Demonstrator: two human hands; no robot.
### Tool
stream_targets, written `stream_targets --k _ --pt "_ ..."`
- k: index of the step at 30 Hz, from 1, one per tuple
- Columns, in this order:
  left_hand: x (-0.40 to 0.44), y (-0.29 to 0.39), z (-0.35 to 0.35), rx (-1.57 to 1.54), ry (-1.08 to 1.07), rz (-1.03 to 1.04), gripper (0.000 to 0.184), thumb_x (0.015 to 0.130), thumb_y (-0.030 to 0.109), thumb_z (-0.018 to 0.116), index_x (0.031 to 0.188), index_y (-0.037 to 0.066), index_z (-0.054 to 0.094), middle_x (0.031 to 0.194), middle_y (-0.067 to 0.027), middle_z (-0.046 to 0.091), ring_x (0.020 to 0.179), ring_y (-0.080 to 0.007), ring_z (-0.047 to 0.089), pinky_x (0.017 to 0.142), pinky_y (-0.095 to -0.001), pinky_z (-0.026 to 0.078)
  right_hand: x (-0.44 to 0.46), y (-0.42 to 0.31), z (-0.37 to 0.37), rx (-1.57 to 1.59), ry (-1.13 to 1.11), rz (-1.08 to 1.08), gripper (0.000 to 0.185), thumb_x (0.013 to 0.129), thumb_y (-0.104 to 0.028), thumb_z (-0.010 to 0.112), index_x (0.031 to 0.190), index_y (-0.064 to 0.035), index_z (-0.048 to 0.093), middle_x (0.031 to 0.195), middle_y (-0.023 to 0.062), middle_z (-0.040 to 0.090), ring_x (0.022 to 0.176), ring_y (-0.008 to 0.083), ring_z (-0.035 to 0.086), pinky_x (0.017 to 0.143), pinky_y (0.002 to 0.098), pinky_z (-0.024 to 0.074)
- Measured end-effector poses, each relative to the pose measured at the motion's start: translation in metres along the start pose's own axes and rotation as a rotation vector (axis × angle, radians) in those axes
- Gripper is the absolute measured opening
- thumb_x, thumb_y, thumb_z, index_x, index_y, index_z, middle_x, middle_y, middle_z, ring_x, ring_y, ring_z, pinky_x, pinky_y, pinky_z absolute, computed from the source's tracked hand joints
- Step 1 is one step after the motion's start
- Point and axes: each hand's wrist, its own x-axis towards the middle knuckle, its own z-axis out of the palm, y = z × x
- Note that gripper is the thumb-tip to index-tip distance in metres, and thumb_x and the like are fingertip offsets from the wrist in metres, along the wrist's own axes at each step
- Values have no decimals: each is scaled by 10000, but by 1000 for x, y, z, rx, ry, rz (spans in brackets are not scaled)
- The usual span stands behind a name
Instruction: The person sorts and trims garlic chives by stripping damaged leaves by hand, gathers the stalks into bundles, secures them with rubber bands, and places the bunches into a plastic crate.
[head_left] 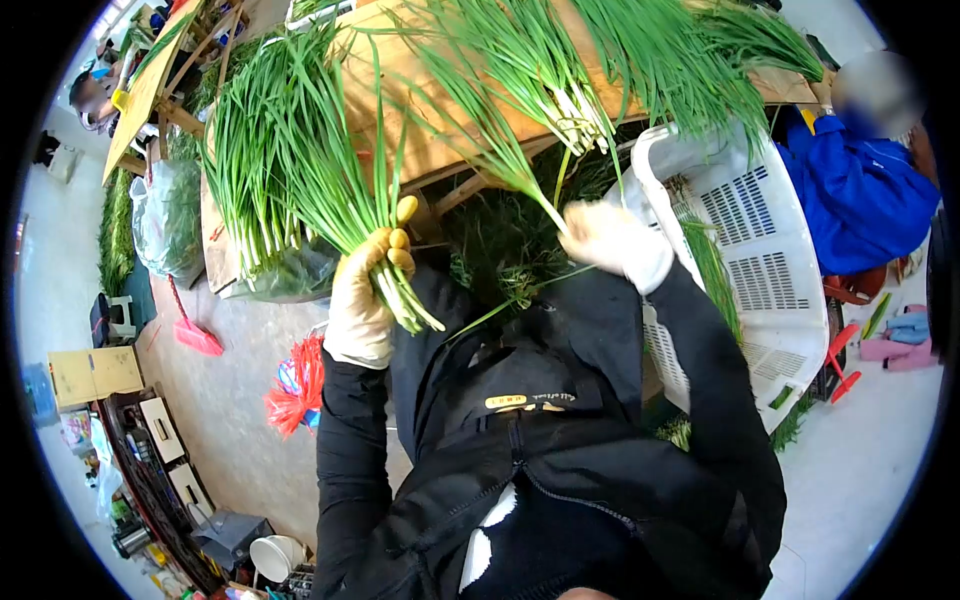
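My left hand, in a white glove with yellow fingers, is closed around a bunch of garlic chives. The pale stem ends stick out below the fist and the leaves fan upward. My right hand, gloved and smeared by motion, pinches a few more garlic chives by their pale ends, leaves pointing toward the table. Beside the left bunch, a pile of chives lies on the wooden table. Another pile lies beyond my right hand, with its stems toward me.
A white perforated basket stands at my right, with some greens inside. Loose trimmings lie below the table edge. A person in a blue jacket is at the far right. A clear bag and red dustpan are at left.
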Motion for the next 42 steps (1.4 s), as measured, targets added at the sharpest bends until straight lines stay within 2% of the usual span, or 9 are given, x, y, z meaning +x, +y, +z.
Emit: stream_targets --k 6,14,20,26,28,30,32,38,42 --pt "11 9 7 -30 -29 -8 378 828 30 510 1149 -133 394 1001 -185 528 727 -151 533 631 -212 496 -109 16 14 -224 -821 -43 275 707 -255 479 746 -29 630 637 145 602 614 301 607 582 405 476" --pt "32 4 18 -36 -19 -86 367 836 37 513 1145 -131 408 834 -112 526 661 -127 517 593 -202 474 -131 -2 -95 20 184 -173 269 806 -258 471 684 -40 568 657 145 573 631 305 570 561 374 444" --pt "34 3 20 -70 41 -88 282 859 83 524 1073 -95 480 850 -98 554 637 -95 510 555 -188 457 -116 -27 -131 -40 186 -198 272 803 -242 471 668 -16 543 620 155 543 605 320 547 540 383 420" --pt "38 5 20 -161 -30 -173 364 891 148 484 1169 -78 416 765 -73 563 586 -84 488 517 -192 437 -98 -40 -161 242 5 98 358 860 -264 444 578 -43 469 511 -2 456 451 81 401 440 243 316" --pt "42 9 15 -205 -67 -211 371 901 159 465 1182 -76 401 755 -60 544 580 -78 484 524 -191 441 -107 -56 -181 441 343 125 357 856 -274 461 570 -61 459 493 -18 447 432 57 388 414 220 298" --pt "42 9 10 -173 -77 -187 328 872 127 516 1122 -78 458 756 -63 561 577 -66 498 519 -168 437 -97 -47 -200 417 83 80 357 863 -328 464 618 -71 501 469 -35 447 386 23 342 366 183 240" --pt "43 11 7 -195 -67 -214 337 870 130 520 1124 -81 453 762 -62 561 574 -70 497 512 -175 438 -103 -60 -214 420 355 99 361 866 -345 468 619 -86 513 471 -37 453 383 26 334 367 178 240" --pt "38 11 4 -181 -102 -191 328 873 122 511 1127 -79 455 760 -55 558 579 -61 492 507 -165 433 -83 -37 -236 467 304 -160 417 863 -382 484 1089 -39 557 491 -38 440 408 31 359 387 196 273" --pt "40 10 3 -200 -99 -191 329 871 115 509 1127 -83 452 770 -59 559 578 -62 501 504 -172 441 -85 -37 -251 475 366 -62 363 884 -353 463 1014 -37 586 507 -47 430 416 14 344 366 162 235"
